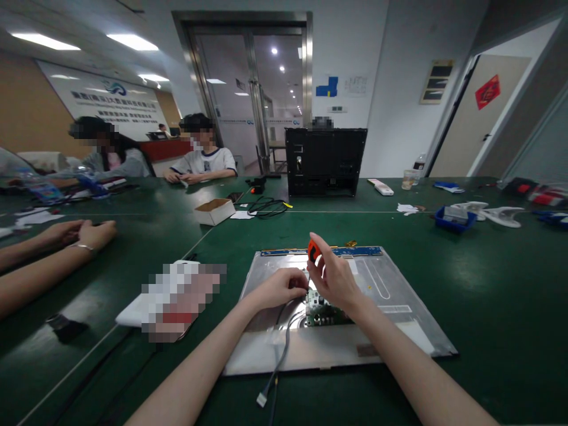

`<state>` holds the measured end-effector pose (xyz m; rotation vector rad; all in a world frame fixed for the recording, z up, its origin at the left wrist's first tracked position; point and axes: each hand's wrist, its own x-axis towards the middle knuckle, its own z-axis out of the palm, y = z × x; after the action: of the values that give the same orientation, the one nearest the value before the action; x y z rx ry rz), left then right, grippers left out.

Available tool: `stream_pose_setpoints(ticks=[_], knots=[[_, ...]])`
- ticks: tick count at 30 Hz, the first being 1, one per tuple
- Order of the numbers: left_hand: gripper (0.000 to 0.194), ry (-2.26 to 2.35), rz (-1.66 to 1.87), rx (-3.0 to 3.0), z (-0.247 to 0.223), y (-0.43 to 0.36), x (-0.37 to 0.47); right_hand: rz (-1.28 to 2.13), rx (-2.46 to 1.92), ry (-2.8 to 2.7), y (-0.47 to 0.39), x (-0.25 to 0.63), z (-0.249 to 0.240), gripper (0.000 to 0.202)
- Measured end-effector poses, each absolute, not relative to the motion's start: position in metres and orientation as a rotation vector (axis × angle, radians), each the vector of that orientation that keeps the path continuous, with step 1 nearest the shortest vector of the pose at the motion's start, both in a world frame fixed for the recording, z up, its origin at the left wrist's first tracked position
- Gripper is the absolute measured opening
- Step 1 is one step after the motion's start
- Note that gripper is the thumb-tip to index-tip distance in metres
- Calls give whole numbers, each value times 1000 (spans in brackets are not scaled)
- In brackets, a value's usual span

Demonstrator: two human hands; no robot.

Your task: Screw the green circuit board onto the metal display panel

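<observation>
A flat silver panel point(377, 331) lies on the green table, with a green circuit board point(316, 310) on its middle. My right hand point(332, 272) is closed round the orange and black handle of a screwdriver point(314, 251), held upright with its shaft down at the board's upper left corner. Beside the shaft tip, my left hand point(286, 288) has its fingers pinched together at the board's edge; what they hold, if anything, is hidden. A dark cable point(286, 343) runs from near the board over the panel's front edge to a white connector point(261, 399).
A black monitor housing point(326, 163) stands beyond the panel. A small open box point(215, 211) and black cables point(268, 207) lie behind it. At left are a blurred-out white and pink item point(177, 302) and another person's hands point(93, 235). A blue tray point(455, 219) sits at right.
</observation>
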<state>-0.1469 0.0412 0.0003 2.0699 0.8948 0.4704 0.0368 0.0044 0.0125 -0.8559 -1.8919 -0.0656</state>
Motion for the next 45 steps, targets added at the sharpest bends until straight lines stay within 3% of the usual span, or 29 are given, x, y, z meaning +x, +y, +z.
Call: stream_pose_setpoints(ticks=[45], knots=[[8,936,429,2153,2,41,-149,-211,-859,-1886,9,35,10,53]])
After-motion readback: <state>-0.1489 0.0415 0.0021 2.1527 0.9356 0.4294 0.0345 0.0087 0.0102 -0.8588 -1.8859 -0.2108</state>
